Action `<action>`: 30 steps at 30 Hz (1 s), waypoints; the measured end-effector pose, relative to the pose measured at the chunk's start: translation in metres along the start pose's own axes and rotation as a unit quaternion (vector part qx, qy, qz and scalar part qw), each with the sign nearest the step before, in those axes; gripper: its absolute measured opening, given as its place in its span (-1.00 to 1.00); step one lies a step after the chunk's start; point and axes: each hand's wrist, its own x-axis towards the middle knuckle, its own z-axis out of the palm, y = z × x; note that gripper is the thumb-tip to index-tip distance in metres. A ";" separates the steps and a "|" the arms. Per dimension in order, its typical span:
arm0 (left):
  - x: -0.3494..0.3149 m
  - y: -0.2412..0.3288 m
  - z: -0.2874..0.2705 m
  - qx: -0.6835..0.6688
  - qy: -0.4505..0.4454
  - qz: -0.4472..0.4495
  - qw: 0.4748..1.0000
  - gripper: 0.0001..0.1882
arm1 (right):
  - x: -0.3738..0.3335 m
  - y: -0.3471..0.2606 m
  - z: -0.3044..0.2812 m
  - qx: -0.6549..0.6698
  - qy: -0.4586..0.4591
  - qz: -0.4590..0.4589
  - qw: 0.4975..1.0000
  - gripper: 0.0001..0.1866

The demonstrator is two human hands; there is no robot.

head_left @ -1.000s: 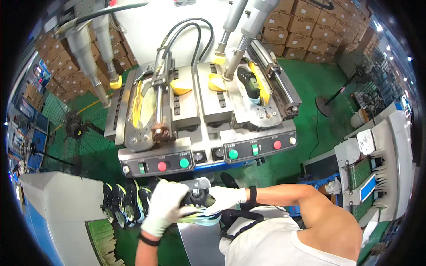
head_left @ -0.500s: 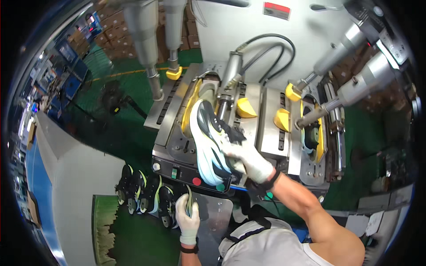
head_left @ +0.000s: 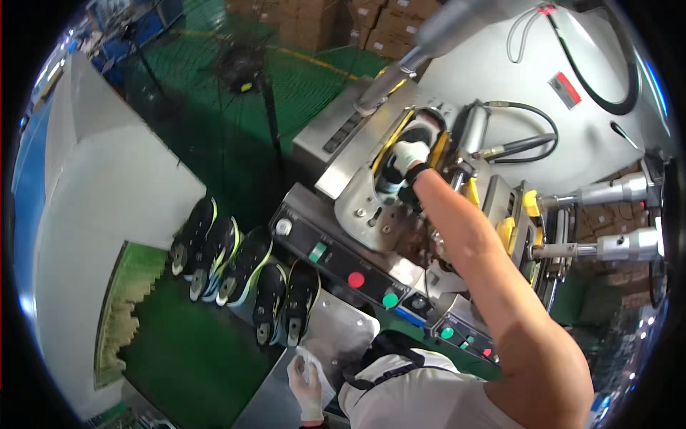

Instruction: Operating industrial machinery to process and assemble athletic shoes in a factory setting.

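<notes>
So your right hand (head_left: 410, 154) is way out over the press (head_left: 350, 211), white glove gripping the shoe (head_left: 391, 176) that's sitting in the left-side cradle. The shoe is dark up top with a pale sole, and it's between the yellow pads (head_left: 442, 150) — your glove covers its middle, so I can't tell how snugly it sits in there.

Your left hand (head_left: 306, 386) is down low by the metal tabletop (head_left: 346, 325), fingers bent. It's blurry, so I honestly can't tell if it's closed on anything or just hanging loose.

Left of that tabletop you've got a row of five more dark shoes (head_left: 245, 268) with light soles, lined up side by side, the nearest pair right at the tabletop's edge. Between you and the cradle is the black control panel (head_left: 334, 259), with a red button (head_left: 356, 279) and a green button (head_left: 389, 299) facing you. Past the press there's a floor fan (head_left: 239, 68) standing on the green floor (head_left: 200, 357) — plus stacked cardboard boxes (head_left: 389, 30) behind.
</notes>
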 end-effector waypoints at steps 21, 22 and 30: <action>-0.108 -0.138 -0.046 0.088 0.068 -0.079 0.991 -0.57 | -0.439 0.222 -0.079 -0.194 -0.112 -0.488 0.844 0.22; -0.130 -0.146 -0.061 0.115 0.081 -0.085 0.986 -0.56 | -0.449 0.205 -0.086 -0.176 -0.169 -0.473 0.847 0.23; -0.051 -0.197 -0.188 0.206 0.161 -0.018 0.965 -0.47 | -0.558 0.146 -0.111 0.240 -0.322 -0.398 0.824 0.03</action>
